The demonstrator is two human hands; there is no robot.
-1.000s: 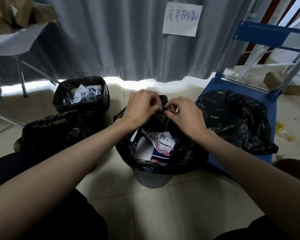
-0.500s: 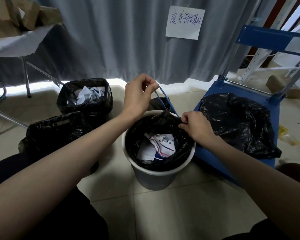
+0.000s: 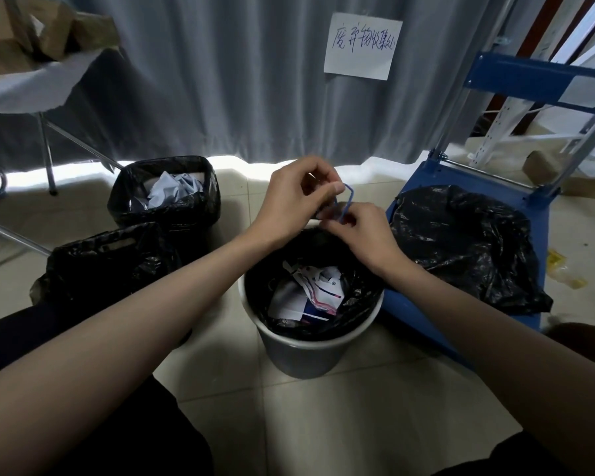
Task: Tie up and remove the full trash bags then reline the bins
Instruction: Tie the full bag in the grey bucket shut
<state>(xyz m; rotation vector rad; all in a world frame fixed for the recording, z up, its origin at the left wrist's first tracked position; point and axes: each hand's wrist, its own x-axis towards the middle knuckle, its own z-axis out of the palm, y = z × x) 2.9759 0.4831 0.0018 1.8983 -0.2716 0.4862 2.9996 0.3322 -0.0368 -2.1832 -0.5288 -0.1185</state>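
Both your hands meet just above the far rim of a round grey bin (image 3: pixel 310 352) on the tiled floor in front of you. Your left hand (image 3: pixel 298 197) has its fingers curled, thumb and forefinger pinching one side of a thin blue drawstring (image 3: pixel 347 201). Your right hand (image 3: pixel 361 235) sits just below and to the right, its fingertips pinching the other side lower down. The string stands as a narrow upright loop between them, its long axis running nearly vertical, its top level with your left thumb. It runs down to the gathered far edge of the black bag (image 3: pixel 361 297) lining the bin.

The bag's mouth gapes on the near side, directly under your right wrist, showing crumpled paper (image 3: pixel 310 293). In my judgement the knot is not yet made, and the next pull turns on the loop rising straight up from the bag's far edge, with both hands equally close to it.

Counted: two bins, the round one and a square one (image 3: pixel 164 197) to the far left, lined in black and holding pale paper. Two more black bags lie outside them: one (image 3: pixel 107 259) on the floor to the left, one (image 3: pixel 461 242) on a blue cart (image 3: pixel 423 297) to the right. One handwritten sign (image 3: pixel 359 46) hangs on the grey curtain (image 3: pixel 220 80).
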